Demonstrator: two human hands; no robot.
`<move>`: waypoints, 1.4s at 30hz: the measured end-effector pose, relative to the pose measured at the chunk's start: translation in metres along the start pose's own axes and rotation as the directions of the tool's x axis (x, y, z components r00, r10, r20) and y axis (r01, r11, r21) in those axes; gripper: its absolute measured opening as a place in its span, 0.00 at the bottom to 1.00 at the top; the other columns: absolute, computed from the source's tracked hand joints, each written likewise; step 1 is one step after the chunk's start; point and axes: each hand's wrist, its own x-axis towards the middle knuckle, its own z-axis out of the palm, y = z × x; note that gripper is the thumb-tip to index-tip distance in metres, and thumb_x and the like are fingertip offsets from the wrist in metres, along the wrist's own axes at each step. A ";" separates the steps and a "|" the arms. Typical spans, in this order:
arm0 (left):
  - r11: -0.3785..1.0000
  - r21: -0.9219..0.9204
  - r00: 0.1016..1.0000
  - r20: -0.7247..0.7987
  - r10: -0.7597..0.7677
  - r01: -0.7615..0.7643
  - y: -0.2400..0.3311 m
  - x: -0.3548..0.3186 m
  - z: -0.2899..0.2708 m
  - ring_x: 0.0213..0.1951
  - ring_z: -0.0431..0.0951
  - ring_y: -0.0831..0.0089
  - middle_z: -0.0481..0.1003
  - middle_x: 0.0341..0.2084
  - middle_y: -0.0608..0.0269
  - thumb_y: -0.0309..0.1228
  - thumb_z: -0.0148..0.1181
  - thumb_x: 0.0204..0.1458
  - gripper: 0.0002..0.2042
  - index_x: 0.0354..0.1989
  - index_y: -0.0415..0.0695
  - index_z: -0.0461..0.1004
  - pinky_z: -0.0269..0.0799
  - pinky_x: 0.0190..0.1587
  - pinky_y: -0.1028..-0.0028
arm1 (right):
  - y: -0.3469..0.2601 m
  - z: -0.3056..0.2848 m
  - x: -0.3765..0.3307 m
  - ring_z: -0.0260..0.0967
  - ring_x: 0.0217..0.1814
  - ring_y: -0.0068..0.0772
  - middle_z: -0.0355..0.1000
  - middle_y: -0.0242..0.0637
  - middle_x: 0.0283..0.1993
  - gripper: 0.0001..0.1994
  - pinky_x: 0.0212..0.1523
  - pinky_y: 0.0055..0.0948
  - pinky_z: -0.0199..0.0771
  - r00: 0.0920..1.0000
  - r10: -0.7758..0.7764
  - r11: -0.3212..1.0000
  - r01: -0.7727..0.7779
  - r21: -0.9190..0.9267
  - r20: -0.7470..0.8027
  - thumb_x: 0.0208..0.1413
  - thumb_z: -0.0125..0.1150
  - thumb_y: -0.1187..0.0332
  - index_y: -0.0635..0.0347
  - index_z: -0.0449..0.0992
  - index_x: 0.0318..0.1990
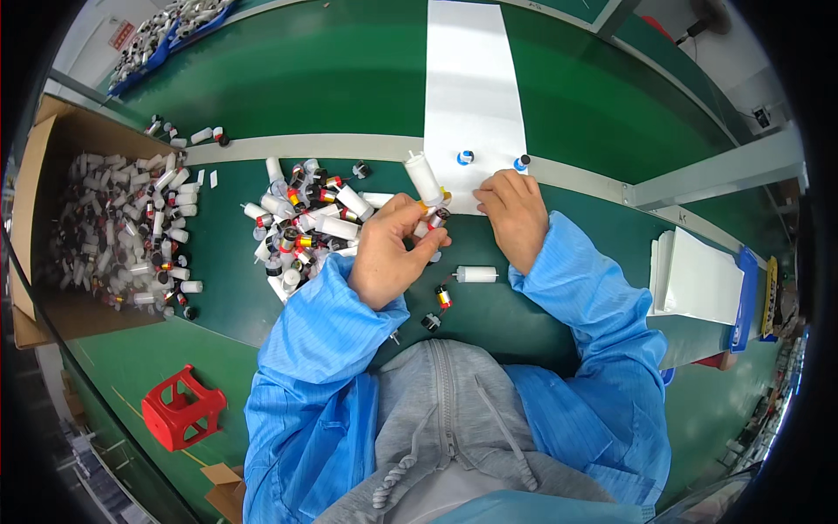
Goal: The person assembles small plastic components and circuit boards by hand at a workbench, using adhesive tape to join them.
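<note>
My left hand (388, 253) is closed in a pinch on a white plastic cylinder (422, 179) with a narrow nozzle, tilted upward. Small red, yellow and black pieces (441, 217) show at the same fingertips. Bent over the near end of a white paper strip (476, 79), my right hand (515, 217) seems to hold nothing. Just beyond its fingertips stands a small blue-and-black piece (522, 162); whether they touch I cannot tell. A similar blue piece (465, 157) stands on the paper to the left. Below my hands lie a loose white cylinder (477, 274) and a black-and-yellow piece (443, 297).
A heap of white cylinders and small coloured parts (334, 227) covers the bench beside my left forearm. Further left stands a cardboard box (33, 210) full of similar parts. White sheets (698, 278) lie at right. A red stool (183, 408) is on the floor.
</note>
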 end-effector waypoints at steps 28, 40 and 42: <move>0.996 0.023 0.993 -0.081 0.083 -0.081 -0.008 -0.005 -0.001 0.30 0.78 0.73 0.68 0.31 0.61 0.15 0.62 0.46 0.14 0.44 0.32 0.75 0.74 0.30 0.79 | -0.048 -0.036 0.030 0.71 0.32 0.29 0.68 0.38 0.31 0.22 0.34 0.27 0.71 0.962 0.119 0.613 -0.265 0.744 0.245 0.53 0.57 0.83 0.59 0.63 0.56; 0.957 0.159 0.969 0.000 0.247 -0.244 -0.007 -0.009 -0.004 0.29 0.77 0.71 0.71 0.34 0.57 0.17 0.61 0.48 0.10 0.40 0.33 0.75 0.73 0.31 0.74 | -0.042 -0.031 0.029 0.70 0.26 0.23 0.69 0.35 0.25 0.29 0.29 0.23 0.69 0.916 0.245 0.466 -0.400 0.790 0.319 0.49 0.65 0.81 0.63 0.55 0.55; 0.979 -0.025 0.979 0.006 0.203 -0.203 -0.008 -0.010 -0.004 0.32 0.79 0.70 0.73 0.38 0.56 0.15 0.58 0.50 0.09 0.41 0.32 0.74 0.74 0.32 0.74 | -0.039 -0.035 0.029 0.68 0.25 0.21 0.69 0.34 0.24 0.30 0.28 0.22 0.67 0.903 0.257 0.359 -0.421 0.833 0.346 0.46 0.68 0.81 0.63 0.55 0.55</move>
